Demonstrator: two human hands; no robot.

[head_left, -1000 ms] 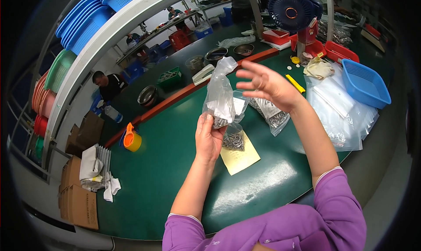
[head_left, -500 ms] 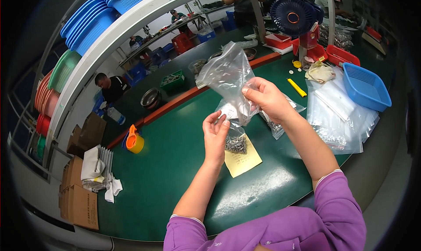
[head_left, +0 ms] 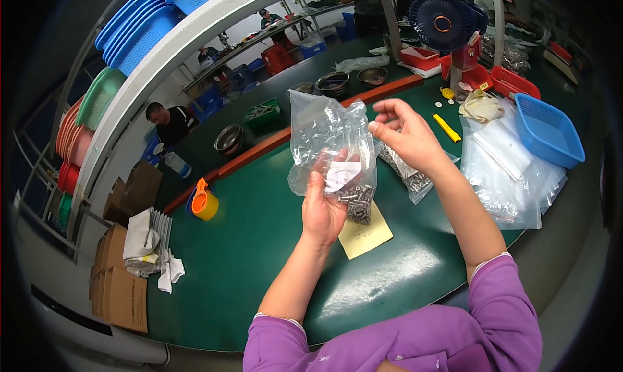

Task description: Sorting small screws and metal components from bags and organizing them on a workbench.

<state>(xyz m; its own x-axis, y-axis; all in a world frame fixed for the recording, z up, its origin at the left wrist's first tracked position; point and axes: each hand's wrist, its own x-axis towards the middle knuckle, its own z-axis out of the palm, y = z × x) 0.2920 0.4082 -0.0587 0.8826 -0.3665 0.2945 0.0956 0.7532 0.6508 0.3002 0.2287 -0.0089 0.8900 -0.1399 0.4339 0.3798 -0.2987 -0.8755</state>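
Note:
My left hand (head_left: 323, 213) grips a clear plastic bag (head_left: 322, 128) over the green table, the thumb in front and the fingers behind the film. Small metal cylindrical parts (head_left: 358, 206) fill its bottom corner, and a white paper slip (head_left: 342, 175) shows inside. My right hand (head_left: 415, 141) is beside the bag's upper right edge, thumb and fingers apart, holding nothing. Below the bag lies a yellow paper sheet (head_left: 367, 239) with handwriting. A second clear bag of metal parts (head_left: 415, 177) rests on the table under my right hand.
To the right are flat clear bags (head_left: 503, 184), a blue basket (head_left: 551, 128), a yellow cutter (head_left: 446, 128) and a fan (head_left: 444, 23). At left stand an orange scoop (head_left: 204, 203) and cardboard boxes (head_left: 120, 294). A red-brown rail (head_left: 259, 148) edges the table. Another person (head_left: 172, 122) sits beyond.
My right hand has let go of the bag's upper part and drawn slightly right. My left hand has taken hold of the bag, which now hangs more upright with its parts in view.

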